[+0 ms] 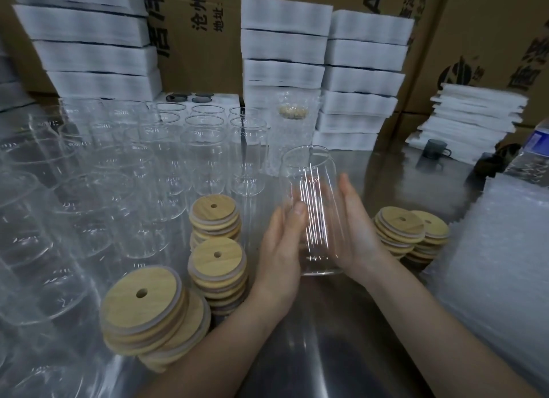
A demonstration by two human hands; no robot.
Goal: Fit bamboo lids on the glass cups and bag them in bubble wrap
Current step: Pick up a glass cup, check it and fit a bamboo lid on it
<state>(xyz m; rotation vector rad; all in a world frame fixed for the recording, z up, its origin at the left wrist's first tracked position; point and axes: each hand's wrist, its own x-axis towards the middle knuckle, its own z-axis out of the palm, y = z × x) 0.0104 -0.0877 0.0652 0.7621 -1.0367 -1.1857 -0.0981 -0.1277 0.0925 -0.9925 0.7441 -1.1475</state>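
A brushed-metal worktop (341, 353) gleams dully in front of brown cardboard boxes (490, 26) and squared stacks of white foam sheets (285, 44). Over its middle a clear, smooth, barrel-shaped glass cup (310, 195) stands upright with its mouth open, streaked with blurred reflections. The left hand (279, 243) and right hand (353, 234) press it between them, fingers straight, the left thumb lying on the glass. Left of the cup stand stacks of round bamboo lids (218, 267), each with a small hole and a pale ring edge. Past those crowd rows of empty glasses (133, 174). Right of the cup sit more lids (398, 228), then a soft heap of bubble wrap bags (499, 264). Behind it stands a wrapped, lidded cup (292, 130). Bare metal lies open below the cup, between the forearms.
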